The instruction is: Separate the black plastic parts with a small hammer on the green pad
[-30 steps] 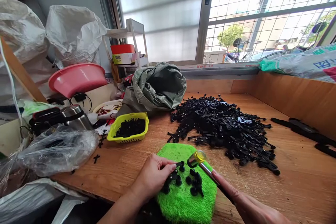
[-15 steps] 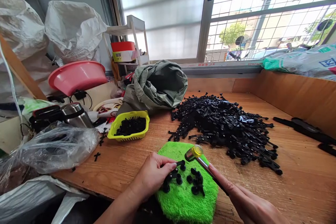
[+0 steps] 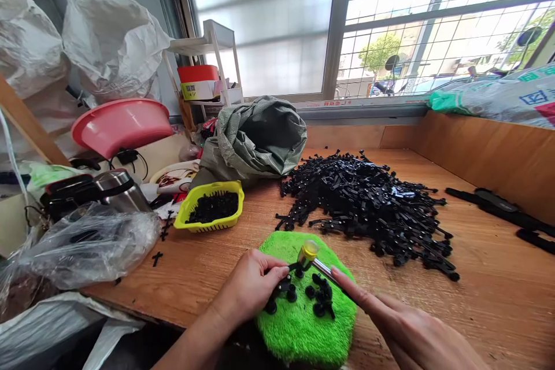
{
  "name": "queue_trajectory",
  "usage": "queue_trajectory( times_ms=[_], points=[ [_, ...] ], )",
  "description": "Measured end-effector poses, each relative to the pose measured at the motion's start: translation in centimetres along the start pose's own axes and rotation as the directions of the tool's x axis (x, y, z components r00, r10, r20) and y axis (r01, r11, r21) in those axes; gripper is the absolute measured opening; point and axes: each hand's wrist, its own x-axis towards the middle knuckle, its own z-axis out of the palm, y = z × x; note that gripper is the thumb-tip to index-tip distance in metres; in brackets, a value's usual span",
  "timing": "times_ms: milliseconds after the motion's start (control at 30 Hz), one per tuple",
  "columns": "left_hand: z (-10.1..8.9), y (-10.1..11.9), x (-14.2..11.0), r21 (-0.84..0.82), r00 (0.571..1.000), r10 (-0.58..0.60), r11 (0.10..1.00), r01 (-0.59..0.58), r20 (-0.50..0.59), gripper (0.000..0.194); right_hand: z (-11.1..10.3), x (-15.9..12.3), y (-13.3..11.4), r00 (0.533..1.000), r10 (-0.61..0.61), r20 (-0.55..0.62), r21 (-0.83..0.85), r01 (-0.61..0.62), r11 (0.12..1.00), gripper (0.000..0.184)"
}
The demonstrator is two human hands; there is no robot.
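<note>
Head view: left hand (image 3: 254, 282) pinches a black part (image 3: 293, 267), right hand (image 3: 411, 324) grasps a hammer (image 3: 309, 251). Best tap squarely, clear of the pinch.

Head-worn camera, facing forward and down, fairly close, perhaps slightly tilted

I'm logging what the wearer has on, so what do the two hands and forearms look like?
Both the left hand and the right hand are bare: no gloves, and no rings visible. The left forearm shows no sleeve, watch or bracelet. Little of the right forearm is in view, so I can't tell about a sleeve there.
</note>
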Motion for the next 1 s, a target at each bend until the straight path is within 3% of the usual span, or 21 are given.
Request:
queue_trajectory(
  times_ms=[133,267,400,533,667,767,1000],
  points=[
    [-0.1,-0.1,0.1,0.01,1.0,0.004,1.0,-0.004,-0.006,0.032,-0.3,0.3,-0.1,0.993,0.037,-0.109,0.057,-0.031,0.998,0.052],
    [-0.3,0.2,0.0,0.026,1.0,0.019,0.999,-0.019,0.019,0.033,-0.4,0.5,-0.4,1.0,0.014,-0.026,0.018,-0.014,1.0,0.054],
    [-0.5,0.3,0.1,0.027,1.0,0.01,1.0,-0.01,0.026,0.034,-0.5,0.7,-0.5,0.995,0.029,-0.094,0.043,-0.025,0.999,0.052],
    [-0.7,0.3,0.2,0.024,0.998,-0.001,1.0,-0.001,0.066,0.034,-0.6,0.9,-0.4,0.999,0.044,-0.006,-0.021,-0.044,0.999,0.054],
    [-0.8,0.3,0.3,0.027,0.997,0.001,1.0,-0.003,0.077,0.035,-0.7,0.9,-0.5,0.996,0.049,-0.077,0.063,-0.045,0.997,0.054],
    [-0.7,0.5,0.4,0.074,0.995,0.001,0.997,-0.009,0.095,0.035,-0.6,0.8,-0.7,0.999,0.05,-0.02,0.01,-0.05,0.999,0.06],
    [-0.4,0.5,0.6,0.105,0.995,-0.004,0.994,-0.007,0.105,0.035,0.3,0.7,-1.0,0.993,0.108,-0.042,0.105,-0.103,0.989,0.065]
  ],
)
